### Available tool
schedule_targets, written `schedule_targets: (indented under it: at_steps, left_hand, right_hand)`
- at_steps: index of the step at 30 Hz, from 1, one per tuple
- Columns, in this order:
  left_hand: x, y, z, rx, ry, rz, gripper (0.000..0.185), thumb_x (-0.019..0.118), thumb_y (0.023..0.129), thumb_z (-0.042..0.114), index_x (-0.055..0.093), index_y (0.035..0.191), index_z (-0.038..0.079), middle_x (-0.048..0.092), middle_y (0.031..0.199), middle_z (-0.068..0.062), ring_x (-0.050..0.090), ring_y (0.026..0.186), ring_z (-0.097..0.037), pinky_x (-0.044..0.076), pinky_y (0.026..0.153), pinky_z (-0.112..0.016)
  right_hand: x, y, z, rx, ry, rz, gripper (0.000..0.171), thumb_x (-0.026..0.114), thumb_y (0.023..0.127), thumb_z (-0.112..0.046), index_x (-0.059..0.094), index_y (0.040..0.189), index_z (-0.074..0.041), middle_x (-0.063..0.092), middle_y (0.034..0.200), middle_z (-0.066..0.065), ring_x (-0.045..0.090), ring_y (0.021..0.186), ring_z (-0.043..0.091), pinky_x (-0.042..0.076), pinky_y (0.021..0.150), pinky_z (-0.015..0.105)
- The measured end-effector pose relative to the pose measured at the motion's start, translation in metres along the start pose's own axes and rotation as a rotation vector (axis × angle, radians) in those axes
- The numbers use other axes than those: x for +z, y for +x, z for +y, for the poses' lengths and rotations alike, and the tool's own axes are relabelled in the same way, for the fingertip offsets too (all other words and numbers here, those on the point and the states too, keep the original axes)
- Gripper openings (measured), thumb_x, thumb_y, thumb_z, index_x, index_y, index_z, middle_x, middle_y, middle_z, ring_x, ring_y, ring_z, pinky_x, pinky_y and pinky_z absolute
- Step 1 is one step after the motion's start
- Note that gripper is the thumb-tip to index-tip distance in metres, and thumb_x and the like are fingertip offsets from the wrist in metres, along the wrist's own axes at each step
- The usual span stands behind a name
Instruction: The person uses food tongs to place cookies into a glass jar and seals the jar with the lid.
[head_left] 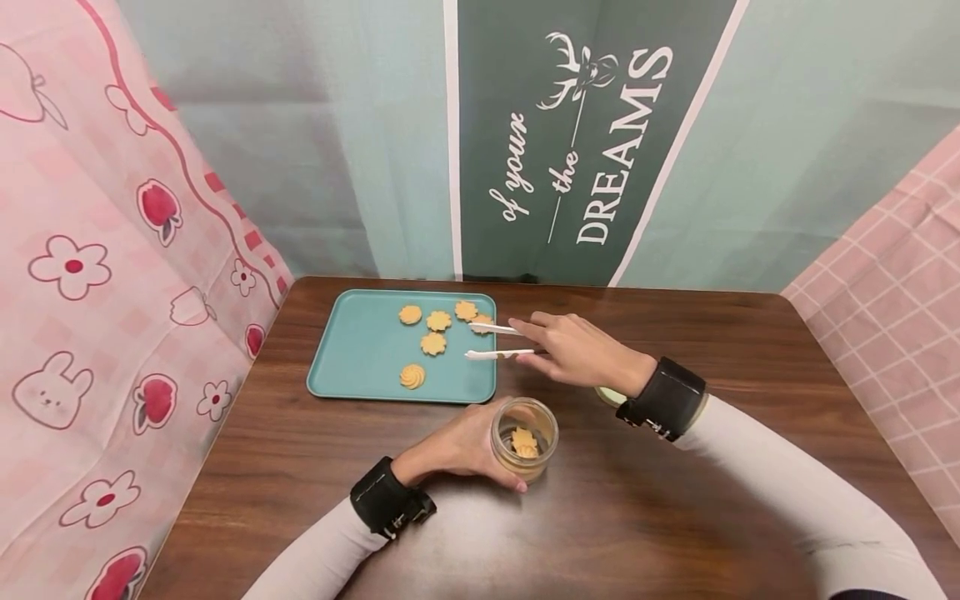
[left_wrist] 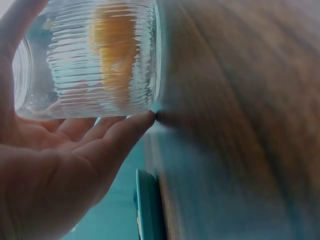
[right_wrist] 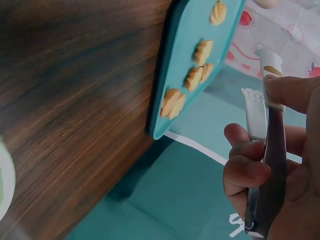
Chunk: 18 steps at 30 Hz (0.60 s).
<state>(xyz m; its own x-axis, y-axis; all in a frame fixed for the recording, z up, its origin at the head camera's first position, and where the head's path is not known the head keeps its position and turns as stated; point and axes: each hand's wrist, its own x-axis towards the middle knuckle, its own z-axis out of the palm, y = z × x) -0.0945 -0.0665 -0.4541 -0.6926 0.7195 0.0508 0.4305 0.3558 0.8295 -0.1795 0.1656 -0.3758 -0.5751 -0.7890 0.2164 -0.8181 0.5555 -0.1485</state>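
Observation:
My left hand point(head_left: 467, 443) grips a ribbed glass jar point(left_wrist: 75, 107), thumb and fingers around its side. Yellow cookies point(head_left: 524, 442) lie at the bottom of the jar, whose mouth faces up without a lid. In my right hand point(head_left: 581, 348) is a pair of metal tongs point(right_wrist: 272, 155) with white ends, spread apart. Those ends reach over the right edge of a teal tray point(head_left: 352, 350), with nothing visible between them. Several cookies lie on the tray, among them a swirled cookie point(head_left: 412, 377) near the front and a flower-shaped cookie point(head_left: 432, 343) farther back.
A pale green lid point(head_left: 611, 396) lies on the wooden table point(head_left: 637, 517), partly hidden under my right wrist. Behind the table hangs a green curtain point(head_left: 397, 167) with printed lettering. Pink patterned cloths point(head_left: 187, 333) hang at both sides.

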Motion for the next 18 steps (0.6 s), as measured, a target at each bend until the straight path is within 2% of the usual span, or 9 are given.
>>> schedule_targets:
  at_steps: [10,18]
  left_hand:
    - [0.0,0.002,0.0,0.01,-0.014,-0.012,0.093,0.104,0.064,0.034,0.056,0.142,0.016,0.068,0.131,0.004,0.062,0.123,-0.009,0.048,0.108,-0.027]
    - [0.0,0.001,0.0,0.009,-0.018,-0.02,0.095,0.104,0.064,0.034,0.055,0.144,0.017,0.066,0.133,0.005,0.06,0.124,-0.008,0.047,0.11,-0.028]
  right_hand:
    - [0.011,0.025,0.002,-0.017,0.014,-0.052,0.049,0.069,0.104,-0.031,0.062,0.145,-0.004,0.063,0.098,0.005,0.054,0.065,0.008,0.052,0.061,0.03]
    - [0.027,0.041,0.0,-0.043,0.029,-0.109,0.051,0.068,0.105,-0.031,0.061,0.145,-0.001,0.067,0.106,0.01,0.057,0.067,0.009,0.053,0.062,0.029]
